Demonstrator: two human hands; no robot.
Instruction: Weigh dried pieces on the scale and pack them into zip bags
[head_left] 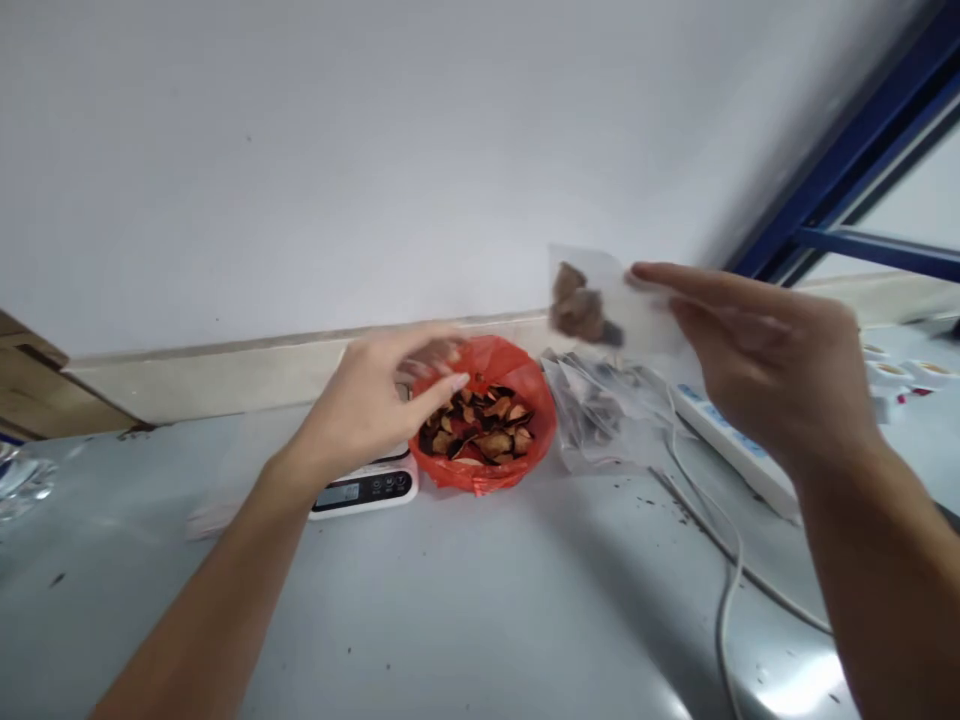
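Pinched in my right hand (780, 350) is the edge of a small clear plastic bag (592, 300), held up with a few brown dried pieces inside. My left hand (382, 390) hovers at the left rim of a red bowl-shaped container (544, 400), fingers curved and apart, slightly blurred, with nothing visible between them. Dried brown slices (495, 445) lie in the red container. Partly hidden under my left hand and wrist is a white digital scale (405, 490) with a black button panel. Beside the container, below the held bag, lies a pile of clear plastic bags (592, 410).
A white power strip (735, 450) and a pale cable (727, 560) run along the right of the grey tabletop (450, 620). The wall (337, 160) rises close behind. A blue frame (825, 160) stands at upper right, and a wooden piece (60, 385) at left.
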